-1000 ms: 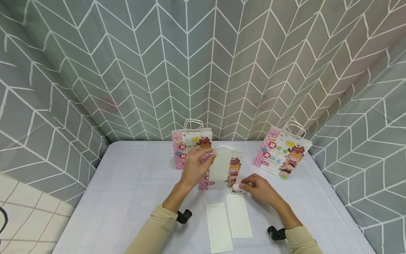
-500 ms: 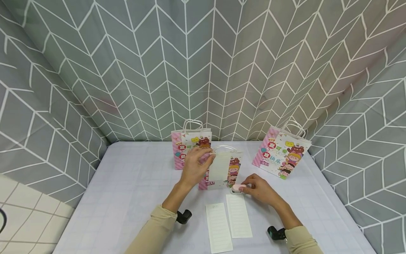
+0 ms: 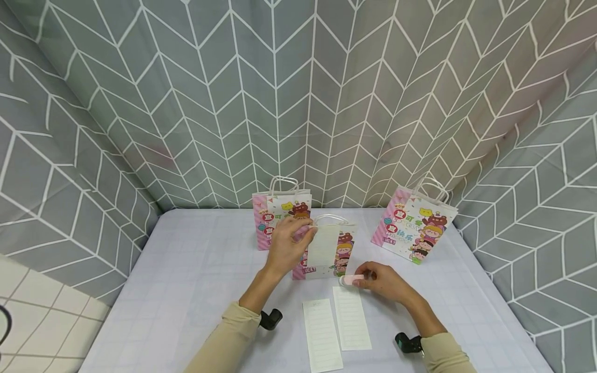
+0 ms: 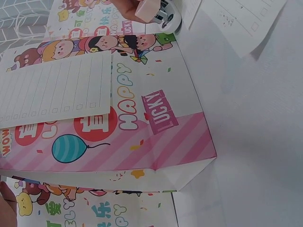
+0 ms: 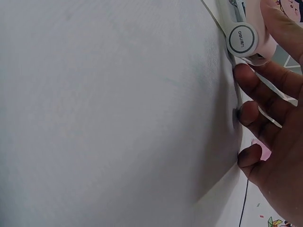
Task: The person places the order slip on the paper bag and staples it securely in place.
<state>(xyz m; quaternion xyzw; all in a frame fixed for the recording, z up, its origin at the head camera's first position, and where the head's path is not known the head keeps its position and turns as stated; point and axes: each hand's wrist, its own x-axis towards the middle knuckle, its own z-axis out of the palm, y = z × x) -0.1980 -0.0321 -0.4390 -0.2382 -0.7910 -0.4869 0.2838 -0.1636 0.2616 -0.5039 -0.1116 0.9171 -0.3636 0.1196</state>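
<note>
My left hand (image 3: 285, 247) pinches the top edge of the front paper gift bag (image 3: 344, 254), where a lined paper slip (image 3: 323, 246) lies against the bag's printed face. In the left wrist view, the slip (image 4: 61, 90) covers part of the lettering, and only bits of the left fingers (image 4: 7, 208) show at the edge. To the right of the bag's base, my right hand (image 3: 384, 284) holds a small pink and white stapler (image 3: 352, 280). Seen from the right wrist, the thumb and index finger grip the stapler (image 5: 242, 38), and the other fingers are bent near the tabletop.
Two more lined slips, a left one (image 3: 323, 334) and a right one (image 3: 352, 317), lie nearer on the white-covered table (image 3: 186, 285). Matching gift bags stand behind: one at back left (image 3: 262, 223), one at back right (image 3: 415, 225). A grey patterned curtain (image 3: 298, 103) surrounds the table.
My right hand has shifted slightly toward me and turned the stapler, so its pink side shows more. The left hand, bag and slip stay in place.
</note>
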